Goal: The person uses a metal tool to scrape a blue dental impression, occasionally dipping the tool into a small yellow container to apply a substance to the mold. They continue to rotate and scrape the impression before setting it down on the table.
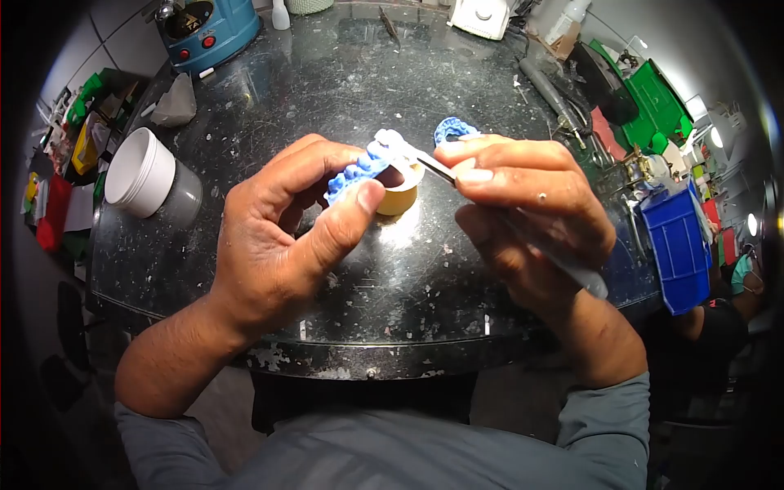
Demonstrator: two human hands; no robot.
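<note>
My left hand is closed on a blue and white dental arch model, pinched between thumb and fingers above the table. A slim pointed hand tool lies in the closed fingers of my right hand. Its dark tip reaches the white end of the model, and its pale handle end shows below the palm. Just behind the model stands a small yellow round piece, partly covered by it. A second blue dental arch rests beyond my right fingers, partly hidden by them.
On the left stand a white tub and a blue machine with red buttons. A grey handpiece lies at right, near green bins and a blue bin. Someone in a mask is at the far right.
</note>
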